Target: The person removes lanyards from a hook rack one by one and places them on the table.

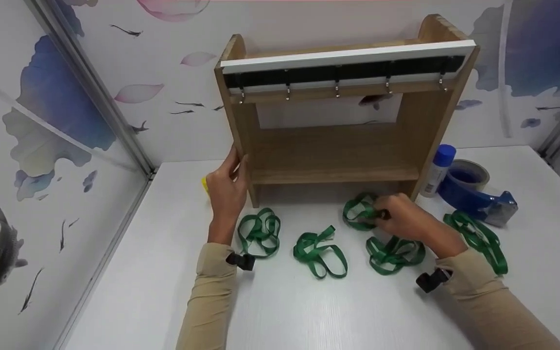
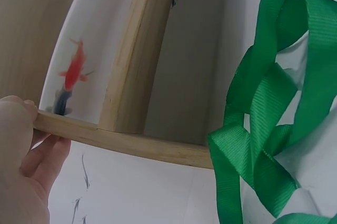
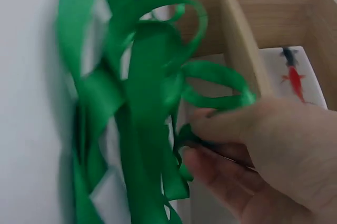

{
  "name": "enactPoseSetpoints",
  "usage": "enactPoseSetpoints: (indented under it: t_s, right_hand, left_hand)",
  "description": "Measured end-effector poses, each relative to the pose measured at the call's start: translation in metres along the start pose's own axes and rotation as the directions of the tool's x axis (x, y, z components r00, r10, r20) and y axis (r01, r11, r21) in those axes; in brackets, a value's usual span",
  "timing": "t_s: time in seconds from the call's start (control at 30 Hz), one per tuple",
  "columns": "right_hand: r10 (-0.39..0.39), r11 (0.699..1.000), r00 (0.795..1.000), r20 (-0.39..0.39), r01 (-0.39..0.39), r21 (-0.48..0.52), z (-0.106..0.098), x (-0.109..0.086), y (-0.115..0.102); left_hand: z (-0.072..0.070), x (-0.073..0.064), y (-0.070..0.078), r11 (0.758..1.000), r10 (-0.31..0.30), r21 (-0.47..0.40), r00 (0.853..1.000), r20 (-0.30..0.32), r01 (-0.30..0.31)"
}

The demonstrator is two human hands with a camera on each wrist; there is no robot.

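A wooden shelf unit [image 1: 333, 153] stands against the back wall, with a white-and-black strip of metal hooks [image 1: 309, 75] along its top front. My left hand [image 1: 226, 192] holds the edge of its left side panel, thumb on one face and fingers on the other in the left wrist view. In front of the shelf's right half, my right hand [image 1: 404, 217] pinches a coiled green ribbon [image 1: 367, 211] at a small dark part between thumb and fingers. More green ribbon coils lie around: one [image 1: 276, 236] by my left wrist, another [image 1: 311, 255] in the middle, one [image 1: 382, 257] below my right hand.
Another green ribbon coil [image 1: 486, 240] lies beyond my right wrist. A glue stick with a blue cap [image 1: 444, 154] and a blue tape dispenser [image 1: 469, 197] with a roll stand right of the shelf. Something yellow [image 1: 205, 184] shows behind my left hand.
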State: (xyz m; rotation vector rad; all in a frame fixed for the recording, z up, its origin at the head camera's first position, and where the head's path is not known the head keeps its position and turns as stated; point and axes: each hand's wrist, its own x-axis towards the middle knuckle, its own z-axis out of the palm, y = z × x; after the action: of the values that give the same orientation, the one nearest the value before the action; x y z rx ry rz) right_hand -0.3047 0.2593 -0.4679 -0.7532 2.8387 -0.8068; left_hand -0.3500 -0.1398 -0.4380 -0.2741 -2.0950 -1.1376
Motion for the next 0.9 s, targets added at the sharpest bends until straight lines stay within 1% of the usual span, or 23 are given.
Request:
enactPoseSetpoints:
  t_s: [0.07, 0.13, 0.17, 0.4, 0.5, 0.7, 0.9]
  right_hand:
    - [-0.020, 1.000, 0.999, 0.041, 0.020, -0.009, 0.002, 0.000, 0.001]
    - [-0.030, 0.999, 0.998, 0.060, 0.031, -0.016, 0.003, 0.001, 0.000]
    - [-0.022, 1.000, 0.998, 0.061, 0.023, -0.019, 0.003, 0.002, -0.001]
    - [0.028, 0.997, 1.000, -0.012, -0.029, -0.069, 0.016, 0.016, -0.005]
    - [0.040, 0.996, 0.999, -0.024, -0.042, -0.080, 0.019, 0.018, -0.008]
    - [0.063, 0.996, 0.998, -0.029, -0.065, -0.064, 0.017, 0.015, -0.007]
    - [0.079, 0.997, 0.997, -0.021, -0.079, -0.009, 0.015, 0.008, -0.004]
  left_hand:
    - [0.000, 0.000, 0.001, 1.000, 0.003, -0.009, 1.000, 0.000, -0.003]
    - [0.000, 0.000, 0.001, 1.000, 0.002, -0.013, 1.000, 0.003, -0.002]
    - [0.000, 0.000, 0.001, 1.000, 0.000, -0.016, 1.000, 0.005, 0.000]
    - [-0.001, 0.000, 0.000, 1.000, -0.016, -0.001, 1.000, 0.014, 0.016]
    - [0.000, -0.001, 0.000, 1.000, -0.016, 0.004, 1.000, 0.007, 0.016]
    - [0.000, -0.002, 0.003, 0.999, -0.033, 0.006, 0.999, 0.011, 0.033]
    - [-0.001, -0.001, 0.001, 0.999, -0.040, 0.015, 0.999, 0.020, 0.040]
